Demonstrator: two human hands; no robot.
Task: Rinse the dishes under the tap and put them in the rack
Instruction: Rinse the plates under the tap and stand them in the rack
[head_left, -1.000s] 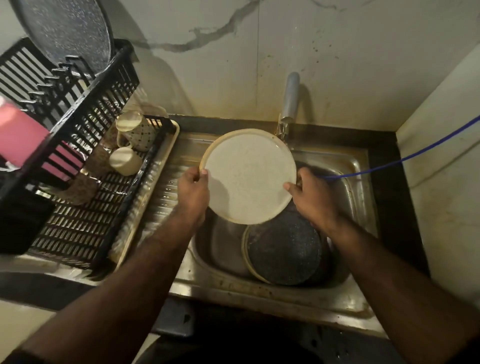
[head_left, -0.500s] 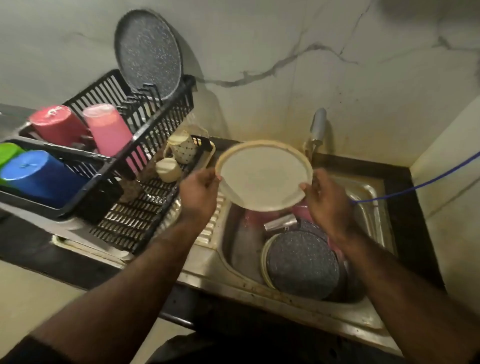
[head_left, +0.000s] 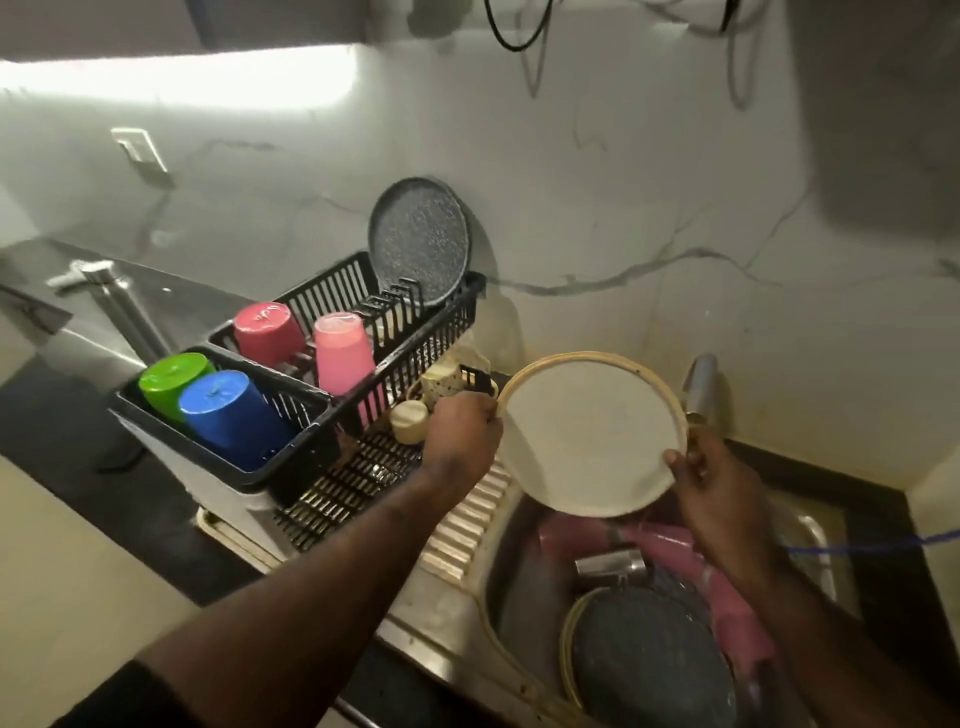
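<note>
A round cream plate (head_left: 589, 434) is held up above the left part of the sink (head_left: 470, 605), its pale underside facing me. My left hand (head_left: 460, 434) grips its left rim and my right hand (head_left: 714, 480) grips its right rim. The tap (head_left: 701, 382) stands just behind the plate's right edge. The black two-tier rack (head_left: 415, 332) sits to the left; a dark speckled plate (head_left: 418, 239) stands upright in its top tier, with pink, green and blue tumblers upside down. Another dark speckled plate (head_left: 644, 660) lies in the sink.
Pink cups (head_left: 670, 543) and a steel cup (head_left: 610, 564) lie in the sink basin. Two cream mugs (head_left: 410, 421) sit on the rack's lower tier near my left hand. A blue hose (head_left: 872, 543) crosses the right of the sink. The marble wall is close behind.
The plate has been lifted up and to the left, away from the tap toward the rack, both hands still on its rims. My view has tilted up, showing more of the rack.
</note>
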